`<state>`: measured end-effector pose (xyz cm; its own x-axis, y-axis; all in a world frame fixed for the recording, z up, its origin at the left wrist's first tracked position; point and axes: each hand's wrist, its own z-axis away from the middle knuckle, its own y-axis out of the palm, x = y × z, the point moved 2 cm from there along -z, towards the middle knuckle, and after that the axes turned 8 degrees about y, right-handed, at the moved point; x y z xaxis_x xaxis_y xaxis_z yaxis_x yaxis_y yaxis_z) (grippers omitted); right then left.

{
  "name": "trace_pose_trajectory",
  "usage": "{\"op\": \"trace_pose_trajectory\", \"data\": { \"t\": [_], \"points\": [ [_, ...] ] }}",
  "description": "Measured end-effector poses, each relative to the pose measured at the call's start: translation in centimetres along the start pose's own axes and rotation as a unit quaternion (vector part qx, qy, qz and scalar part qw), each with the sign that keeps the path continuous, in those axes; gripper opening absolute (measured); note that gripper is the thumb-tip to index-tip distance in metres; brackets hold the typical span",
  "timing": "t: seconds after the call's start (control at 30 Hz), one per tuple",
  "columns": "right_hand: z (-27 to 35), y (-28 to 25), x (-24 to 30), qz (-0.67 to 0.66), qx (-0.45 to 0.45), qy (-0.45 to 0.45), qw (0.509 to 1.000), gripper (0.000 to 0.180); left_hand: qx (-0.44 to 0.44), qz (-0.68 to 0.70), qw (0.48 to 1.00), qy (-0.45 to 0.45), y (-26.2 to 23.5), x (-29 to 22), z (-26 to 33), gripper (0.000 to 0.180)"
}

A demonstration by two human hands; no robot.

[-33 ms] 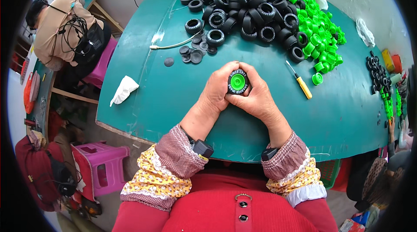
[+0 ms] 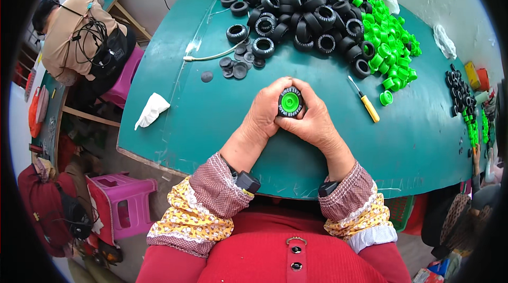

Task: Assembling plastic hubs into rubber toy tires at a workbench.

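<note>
Both my hands meet over the middle of the green table (image 2: pixel 174 124). My left hand (image 2: pixel 266 114) and my right hand (image 2: pixel 315 122) together grip a small black toy tyre with a green hub (image 2: pixel 290 102), its face turned up toward me. Fingers of both hands wrap its rim. A large heap of black tyres (image 2: pixel 301 10) lies at the far side of the table. Beside it on the right spreads a pile of green hubs (image 2: pixel 389 39). A screwdriver with a yellow handle (image 2: pixel 365 101) lies just right of my hands.
Several flat black discs (image 2: pixel 235 66) and a white cable (image 2: pixel 211 56) lie far left of my hands. A crumpled white cloth (image 2: pixel 151 109) sits near the table's left edge. Another person (image 2: pixel 79 34) sits at the far left. A pink stool (image 2: pixel 119 206) stands below the table.
</note>
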<state>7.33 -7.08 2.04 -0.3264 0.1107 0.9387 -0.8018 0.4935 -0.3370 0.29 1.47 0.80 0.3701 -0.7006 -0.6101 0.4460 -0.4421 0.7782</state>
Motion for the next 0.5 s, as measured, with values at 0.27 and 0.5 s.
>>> {"op": "trace_pose_trajectory", "data": {
  "t": [0.27, 0.5],
  "points": [
    [-0.3, -0.5, 0.0, 0.052, -0.066, -0.009, 0.996, 0.055, -0.025, -0.043, 0.998, 0.035, 0.0, 0.5, -0.2, 0.022],
    [-0.9, -2.0, -1.2, 0.083, -0.147, 0.025, 0.985, 0.051, 0.094, -0.247, 0.964, 0.029, -0.1, 0.5, -0.7, 0.029]
  ]
}}
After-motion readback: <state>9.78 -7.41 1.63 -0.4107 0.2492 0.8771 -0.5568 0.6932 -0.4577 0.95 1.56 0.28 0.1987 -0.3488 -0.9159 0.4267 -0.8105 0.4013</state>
